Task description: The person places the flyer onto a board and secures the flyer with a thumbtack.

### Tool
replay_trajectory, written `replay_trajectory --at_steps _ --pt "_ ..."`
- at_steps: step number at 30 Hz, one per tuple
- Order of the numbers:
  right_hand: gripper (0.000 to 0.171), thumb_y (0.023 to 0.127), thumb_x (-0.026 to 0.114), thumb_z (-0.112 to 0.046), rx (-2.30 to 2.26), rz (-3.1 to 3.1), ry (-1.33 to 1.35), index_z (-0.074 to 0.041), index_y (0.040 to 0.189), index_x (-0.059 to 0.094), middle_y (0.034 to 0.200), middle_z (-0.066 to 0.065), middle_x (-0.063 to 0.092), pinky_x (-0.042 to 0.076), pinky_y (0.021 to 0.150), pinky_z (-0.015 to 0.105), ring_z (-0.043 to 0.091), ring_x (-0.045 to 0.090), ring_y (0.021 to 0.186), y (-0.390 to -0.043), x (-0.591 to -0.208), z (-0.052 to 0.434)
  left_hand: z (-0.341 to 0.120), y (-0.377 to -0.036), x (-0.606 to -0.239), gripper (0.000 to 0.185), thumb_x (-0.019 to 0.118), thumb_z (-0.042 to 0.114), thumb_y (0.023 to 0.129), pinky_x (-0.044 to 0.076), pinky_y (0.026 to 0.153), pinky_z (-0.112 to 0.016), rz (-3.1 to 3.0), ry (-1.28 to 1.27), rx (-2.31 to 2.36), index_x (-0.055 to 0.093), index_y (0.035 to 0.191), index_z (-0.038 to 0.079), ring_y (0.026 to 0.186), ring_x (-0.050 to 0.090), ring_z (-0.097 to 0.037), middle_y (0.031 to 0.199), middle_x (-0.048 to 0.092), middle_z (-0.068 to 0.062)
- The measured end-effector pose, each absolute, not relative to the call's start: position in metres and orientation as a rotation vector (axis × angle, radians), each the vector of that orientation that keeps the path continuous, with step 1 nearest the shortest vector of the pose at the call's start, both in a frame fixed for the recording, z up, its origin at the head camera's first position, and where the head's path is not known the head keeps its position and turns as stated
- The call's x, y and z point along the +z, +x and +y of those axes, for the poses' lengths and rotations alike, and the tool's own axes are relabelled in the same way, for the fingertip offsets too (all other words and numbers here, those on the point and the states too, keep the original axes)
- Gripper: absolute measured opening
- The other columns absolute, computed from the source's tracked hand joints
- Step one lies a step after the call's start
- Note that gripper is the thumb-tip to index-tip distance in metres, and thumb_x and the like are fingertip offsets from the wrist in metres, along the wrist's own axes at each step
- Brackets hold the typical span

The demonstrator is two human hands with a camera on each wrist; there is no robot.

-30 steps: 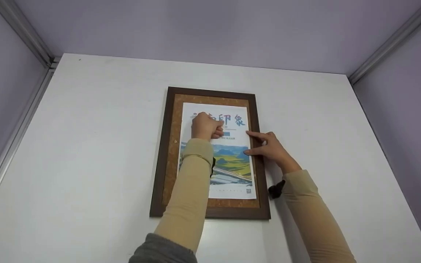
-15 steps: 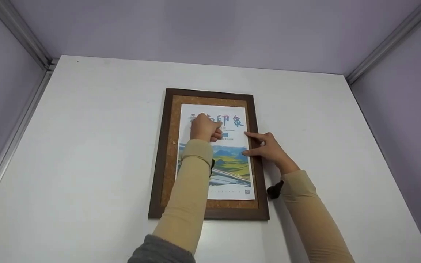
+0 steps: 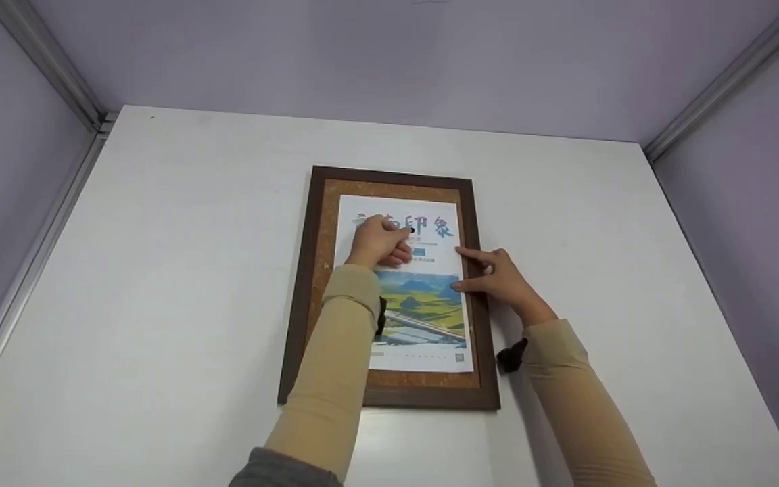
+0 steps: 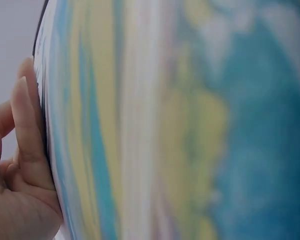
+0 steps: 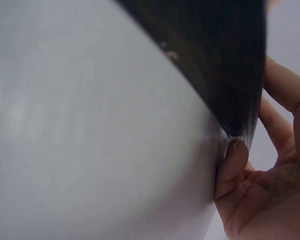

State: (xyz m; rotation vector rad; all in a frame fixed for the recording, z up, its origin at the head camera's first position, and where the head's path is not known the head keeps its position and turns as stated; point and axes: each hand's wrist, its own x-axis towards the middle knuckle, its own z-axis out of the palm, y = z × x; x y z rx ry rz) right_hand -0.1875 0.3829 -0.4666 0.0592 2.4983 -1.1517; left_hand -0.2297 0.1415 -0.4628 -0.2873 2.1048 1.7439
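Note:
A poster (image 3: 423, 311) with coloured characters and a landscape lies on the cork board (image 3: 423, 379) inside a dark brown frame (image 3: 430, 397). My left hand (image 3: 377, 242) is over the poster's upper part, its thumb and forefinger pinching a small black pushpin (image 3: 412, 230). In the left wrist view that hand's curled fingers (image 4: 30, 125) lie close to the poster. On the right, my right hand (image 3: 501, 274) spreads its forefinger and thumb, tips resting on the poster's right edge. In the right wrist view one bent finger (image 5: 235, 160) touches the frame's side by the wall.
The frame is against a white wall panel (image 3: 180, 270). Purple-grey panels (image 3: 748, 270) stand on both sides, and another surface (image 3: 376, 67) stretches above. Metal rails (image 3: 51, 61) run along the corners.
My left wrist and forearm have shifted a little left, and the hand has turned slightly. The black pushpin at its fingertips now shows. My right hand stays on the poster's edge.

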Motion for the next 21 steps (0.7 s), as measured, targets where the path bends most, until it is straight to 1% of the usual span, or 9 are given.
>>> replay_trajectory --at_steps 3,6,10,16,18,21 --pt "0.081 0.078 0.084 -0.036 -1.139 2.511 0.039 -0.022 0.149 0.047 0.132 0.021 0.035 0.032 0.099 0.043 0.03 0.035 0.11 -0.186 -0.468 0.383 0.138 -0.228 -0.462 0.026 0.06 0.027 0.101 0.059 0.06 -0.026 2.074 -0.233 1.739 0.059 0.116 0.005 0.065 0.069 -0.012 0.093 0.073 -0.013" --pt "0.078 0.08 0.083 -0.038 -1.121 2.521 0.02 -0.023 0.148 0.048 0.13 0.02 0.036 0.035 0.091 0.04 0.03 0.036 0.107 -0.185 -0.468 0.384 0.132 -0.225 -0.459 0.029 0.058 0.029 0.101 0.059 0.063 -0.027 2.036 -0.178 1.732 0.058 0.12 0.007 0.069 0.07 -0.013 0.098 0.072 -0.011" --pt "0.074 0.083 0.079 -0.043 -1.086 2.566 -0.012 -0.023 0.148 0.049 0.124 0.018 0.04 0.037 0.081 0.036 0.028 0.04 0.104 -0.181 -0.469 0.385 0.121 -0.221 -0.452 0.03 0.058 0.032 0.101 0.058 0.064 -0.028 2.066 -0.135 1.683 0.057 0.122 0.01 0.074 0.069 -0.015 0.103 0.071 -0.01" --pt "0.062 0.091 0.07 -0.044 -1.045 2.714 -0.043 -0.014 0.142 0.055 0.108 0.016 0.053 0.042 0.073 0.031 0.025 0.049 0.094 -0.175 -0.467 0.385 0.106 -0.213 -0.438 0.032 0.058 0.034 0.101 0.056 0.068 -0.032 2.153 -0.075 1.66 0.057 0.122 0.01 0.085 0.069 -0.024 0.109 0.07 -0.011" --pt "0.058 0.093 0.068 -0.043 -1.052 2.745 -0.038 -0.011 0.14 0.057 0.106 0.017 0.055 0.044 0.07 0.03 0.025 0.052 0.091 -0.174 -0.464 0.384 0.1 -0.21 -0.434 0.033 0.058 0.035 0.101 0.056 0.07 -0.034 2.182 -0.045 1.66 0.057 0.122 0.01 0.089 0.069 -0.028 0.11 0.07 -0.011" --pt "0.051 0.095 0.066 -0.042 -1.087 2.763 0.003 -0.011 0.135 0.062 0.108 0.017 0.059 0.048 0.069 0.028 0.025 0.056 0.09 -0.174 -0.457 0.383 0.09 -0.206 -0.428 0.033 0.058 0.036 0.101 0.057 0.072 -0.035 2.236 -0.009 1.646 0.057 0.122 0.01 0.093 0.069 -0.033 0.111 0.069 -0.012"
